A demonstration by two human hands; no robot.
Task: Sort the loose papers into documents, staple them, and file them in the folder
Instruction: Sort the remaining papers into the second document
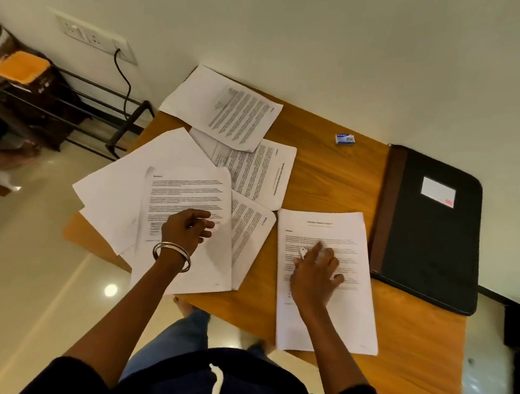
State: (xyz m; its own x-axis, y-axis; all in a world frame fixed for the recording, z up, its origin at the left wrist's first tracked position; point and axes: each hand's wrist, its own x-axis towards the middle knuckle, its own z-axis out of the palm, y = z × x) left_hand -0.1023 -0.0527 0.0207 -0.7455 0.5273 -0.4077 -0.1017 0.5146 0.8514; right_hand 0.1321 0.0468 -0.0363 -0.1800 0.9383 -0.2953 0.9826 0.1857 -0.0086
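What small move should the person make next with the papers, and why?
Probably slide the top sheet under the left hand toward the separate page that the right hand presses flat. Many loose papers still lie unsorted, and the folder is closed.

Print on the sheets (227,118): too small and soft for me to read, headings included.
Right hand (316,273): motion-blurred; I can't make out the small pale thing at its fingers.
Left hand (187,227): fingertips smeared, grip on the top page (189,192) unclear to me.
Small box (344,139), at 12 o'clock from the right hand: label illegible.
Folder (432,238) at 3 o'clock: sticker text unreadable.
Lower sheets (116,194) at 9 o'clock: mostly covered.
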